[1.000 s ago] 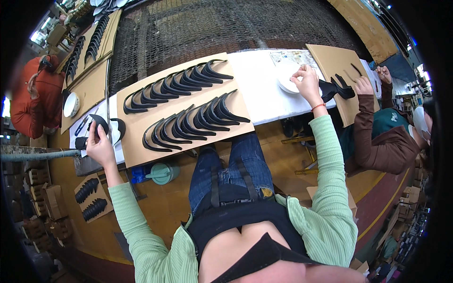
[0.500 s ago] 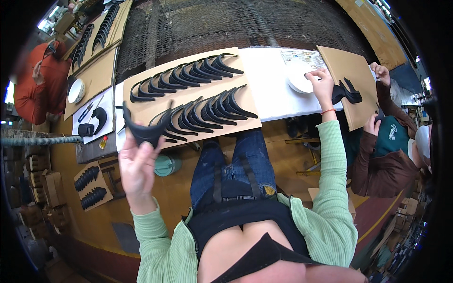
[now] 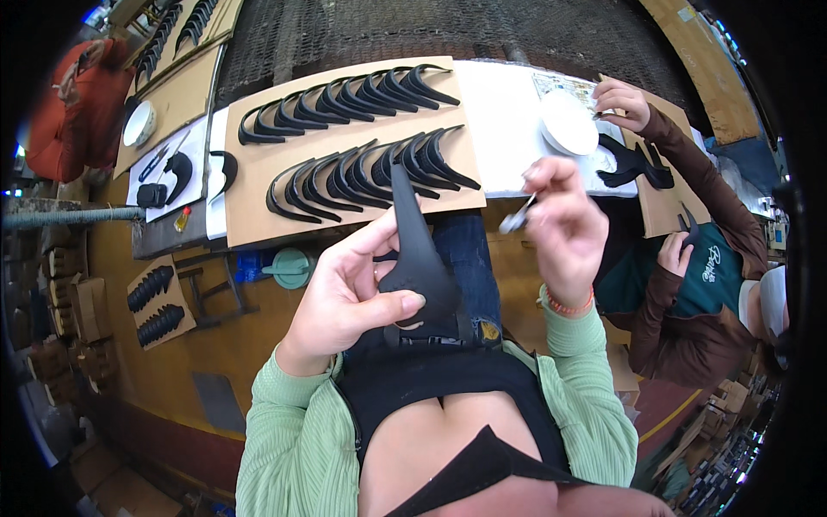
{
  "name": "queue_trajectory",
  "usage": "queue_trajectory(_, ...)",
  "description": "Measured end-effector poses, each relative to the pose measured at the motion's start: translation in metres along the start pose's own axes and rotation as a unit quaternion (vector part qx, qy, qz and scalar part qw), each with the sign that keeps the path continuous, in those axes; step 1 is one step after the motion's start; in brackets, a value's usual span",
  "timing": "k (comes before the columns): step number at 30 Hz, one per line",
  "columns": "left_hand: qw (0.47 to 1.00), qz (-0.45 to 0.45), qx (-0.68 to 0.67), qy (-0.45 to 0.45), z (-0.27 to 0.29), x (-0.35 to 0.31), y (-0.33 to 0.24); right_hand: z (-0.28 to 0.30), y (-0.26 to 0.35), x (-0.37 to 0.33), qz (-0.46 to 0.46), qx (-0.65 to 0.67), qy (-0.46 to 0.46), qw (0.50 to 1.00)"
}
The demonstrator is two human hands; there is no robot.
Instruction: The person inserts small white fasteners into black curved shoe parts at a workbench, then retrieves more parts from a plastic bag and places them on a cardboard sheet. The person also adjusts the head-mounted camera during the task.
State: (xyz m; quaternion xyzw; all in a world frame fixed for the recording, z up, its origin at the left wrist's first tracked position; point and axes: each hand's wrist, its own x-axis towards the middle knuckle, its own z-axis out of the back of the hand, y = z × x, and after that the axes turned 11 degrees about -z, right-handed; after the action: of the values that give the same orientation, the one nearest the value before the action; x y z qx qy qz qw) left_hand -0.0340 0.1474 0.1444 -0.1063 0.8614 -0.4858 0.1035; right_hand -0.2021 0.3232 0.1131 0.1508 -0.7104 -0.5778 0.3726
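Close in front of me, my left hand (image 3: 340,297) grips a black curved piece (image 3: 418,258), thumb on its face and fingers behind. The piece is smooth and its narrow end points up. To the right, my right hand (image 3: 568,233) is closed in a pinch on a small tool with a pale tip (image 3: 517,215), its kind too blurred to tell. A gap remains between that tip and the black piece. Beyond my right hand stands a white bowl (image 3: 567,125) on the white-covered table. Two rows of similar black curved pieces (image 3: 345,185) lie on a cardboard sheet (image 3: 258,159).
At right, a co-worker (image 3: 702,284) reaches one hand (image 3: 622,103) beside the bowl and holds a black piece in the other. At left are another black piece (image 3: 226,172), a second bowl (image 3: 138,123) and a person in orange (image 3: 77,121). A turquoise stool (image 3: 291,267) stands below.
My left hand has brought the black piece right, to the middle. My right hand has come from the bowl toward me with the small tool. The co-worker's hand has moved to the bowl.
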Motion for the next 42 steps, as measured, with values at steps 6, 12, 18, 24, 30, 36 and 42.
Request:
queue_trajectory(6, 0.999, 0.018, -0.047, 0.014, -0.005, -0.002, -0.002, -0.032, 0.02, -0.003, 0.103, -0.116, 0.141, 0.978)
queue_trajectory(12, 0.999, 0.021, -0.049, 0.007, -0.002, -0.004, -0.002, -0.035, 0.018, -0.006, 0.101, -0.126, 0.138, 0.977)
queue_trajectory(18, 0.996, -0.013, -0.074, 0.04, 0.002, -0.002, 0.0, -0.034, 0.022, -0.007, 0.103, -0.163, 0.143, 0.971)
queue_trajectory(24, 0.996, -0.005, -0.077, 0.036, 0.003, -0.002, 0.0, -0.036, 0.023, -0.006, 0.115, -0.186, 0.139, 0.966)
queue_trajectory(30, 0.996, -0.011, -0.076, 0.038, 0.005, -0.002, 0.003, -0.036, 0.022, -0.008, 0.12, -0.203, 0.134, 0.963)
queue_trajectory(36, 0.996, -0.021, -0.068, 0.056, 0.006, -0.002, 0.004, -0.037, 0.022, -0.008, 0.124, -0.205, 0.124, 0.963)
queue_trajectory(42, 0.996, -0.027, -0.062, 0.061, 0.004, -0.002, 0.004, -0.037, 0.022, -0.008, 0.131, -0.211, 0.121, 0.961)
